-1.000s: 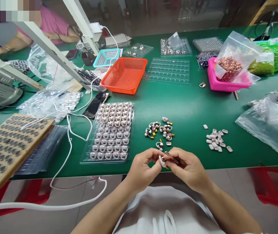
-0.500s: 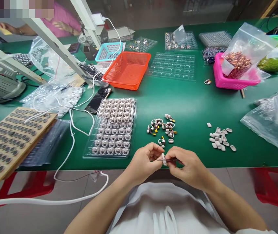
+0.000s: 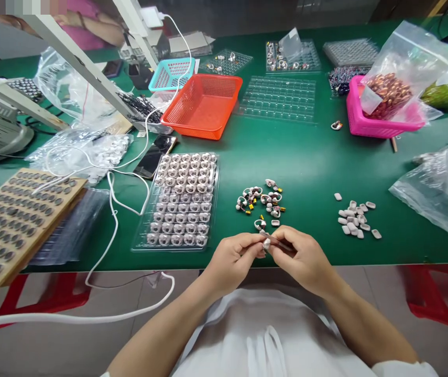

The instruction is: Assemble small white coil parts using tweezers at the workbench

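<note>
Tilted from level to slanting since half a second ago, a dark tool (image 3: 281, 242) is pinched in the grip of the right hand (image 3: 305, 257); the left hand (image 3: 231, 259) pinches a white piece (image 3: 266, 244) at the frame's lower centre.

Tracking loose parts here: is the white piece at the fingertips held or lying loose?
Held: the white piece sits between the fingertips of the left hand and right hand, which also grips a dark tool.

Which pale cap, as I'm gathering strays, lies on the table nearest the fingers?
The single cap beside the yellow-tipped pieces; the other caps lie farther off to the right.
</note>
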Action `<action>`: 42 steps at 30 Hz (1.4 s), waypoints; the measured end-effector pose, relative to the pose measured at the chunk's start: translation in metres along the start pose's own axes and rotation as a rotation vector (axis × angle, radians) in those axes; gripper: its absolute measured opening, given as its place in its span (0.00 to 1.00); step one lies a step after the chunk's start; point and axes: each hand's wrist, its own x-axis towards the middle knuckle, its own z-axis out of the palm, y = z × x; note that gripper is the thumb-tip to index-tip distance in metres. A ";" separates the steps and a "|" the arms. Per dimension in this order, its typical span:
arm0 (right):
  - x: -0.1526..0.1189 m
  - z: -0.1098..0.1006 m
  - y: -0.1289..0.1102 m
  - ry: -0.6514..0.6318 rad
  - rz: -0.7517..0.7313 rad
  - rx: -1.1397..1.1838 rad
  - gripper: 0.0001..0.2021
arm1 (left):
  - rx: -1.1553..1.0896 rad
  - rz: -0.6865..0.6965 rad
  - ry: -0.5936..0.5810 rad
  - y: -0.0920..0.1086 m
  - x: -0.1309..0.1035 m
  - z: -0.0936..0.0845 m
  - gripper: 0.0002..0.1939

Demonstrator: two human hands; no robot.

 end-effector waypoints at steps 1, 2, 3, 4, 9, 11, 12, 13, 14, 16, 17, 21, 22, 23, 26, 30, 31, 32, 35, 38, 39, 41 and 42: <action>0.000 0.000 0.000 0.008 0.037 0.024 0.05 | 0.007 0.014 0.004 -0.001 0.000 0.000 0.11; 0.001 0.000 0.000 0.012 0.071 0.045 0.06 | -0.009 0.017 0.018 -0.002 -0.001 0.000 0.11; 0.002 0.000 0.000 0.010 0.098 0.064 0.07 | -0.040 0.011 0.037 -0.003 -0.001 0.001 0.11; 0.003 0.000 0.000 0.004 0.118 0.080 0.08 | -0.075 0.002 0.055 -0.005 -0.001 0.001 0.11; 0.006 -0.002 0.006 -0.059 0.131 0.159 0.09 | -0.036 0.023 0.069 -0.008 -0.001 0.002 0.07; 0.006 -0.002 0.009 -0.093 0.116 0.205 0.09 | 0.067 0.056 0.057 -0.007 -0.001 0.001 0.05; 0.006 -0.001 0.010 -0.103 0.111 0.222 0.10 | 0.129 0.081 0.055 -0.006 -0.002 0.000 0.05; 0.005 -0.001 0.011 -0.104 0.109 0.230 0.10 | 0.198 0.113 0.056 -0.006 -0.002 -0.001 0.05; 0.005 0.000 0.011 -0.092 0.111 0.227 0.10 | 0.271 0.154 0.061 -0.005 -0.003 -0.002 0.06; 0.005 0.002 0.011 -0.041 0.117 0.199 0.09 | 0.406 0.243 0.073 -0.005 -0.003 -0.003 0.07; 0.005 0.004 0.010 -0.015 0.117 0.184 0.08 | 0.456 0.281 0.078 -0.005 -0.004 -0.003 0.07; 0.005 0.007 0.006 0.030 0.097 0.137 0.06 | 0.536 0.349 0.080 -0.006 -0.003 -0.003 0.07; 0.006 0.007 0.005 0.030 0.095 0.123 0.06 | 0.544 0.354 0.078 -0.006 -0.003 -0.003 0.07; 0.006 0.006 0.005 0.028 0.093 0.109 0.06 | 0.552 0.357 0.076 -0.007 -0.003 -0.004 0.07; 0.007 0.004 0.003 0.007 0.092 0.077 0.07 | 0.563 0.360 0.065 -0.008 -0.002 -0.005 0.06; 0.008 -0.001 0.001 -0.014 0.058 0.043 0.07 | 0.545 0.351 0.052 -0.009 -0.003 -0.006 0.07; 0.009 -0.002 0.001 -0.017 0.045 0.032 0.07 | 0.540 0.344 0.050 -0.009 -0.003 -0.005 0.07; 0.009 -0.002 0.001 -0.019 0.035 0.021 0.07 | 0.538 0.339 0.047 -0.009 -0.003 -0.005 0.07; 0.008 -0.001 0.002 -0.015 0.025 0.009 0.07 | 0.544 0.346 0.054 -0.008 -0.003 -0.005 0.07; 0.007 0.001 0.004 -0.002 0.020 0.007 0.05 | 0.574 0.374 0.067 -0.008 -0.003 -0.005 0.07; 0.007 0.001 0.005 0.000 0.014 -0.001 0.05 | 0.583 0.383 0.068 -0.008 -0.003 -0.005 0.07; 0.007 0.001 0.006 -0.009 0.002 -0.032 0.05 | 0.594 0.399 0.063 -0.009 -0.003 -0.005 0.07; 0.007 0.000 0.007 -0.022 0.000 -0.047 0.05 | 0.593 0.405 0.057 -0.009 -0.003 -0.006 0.07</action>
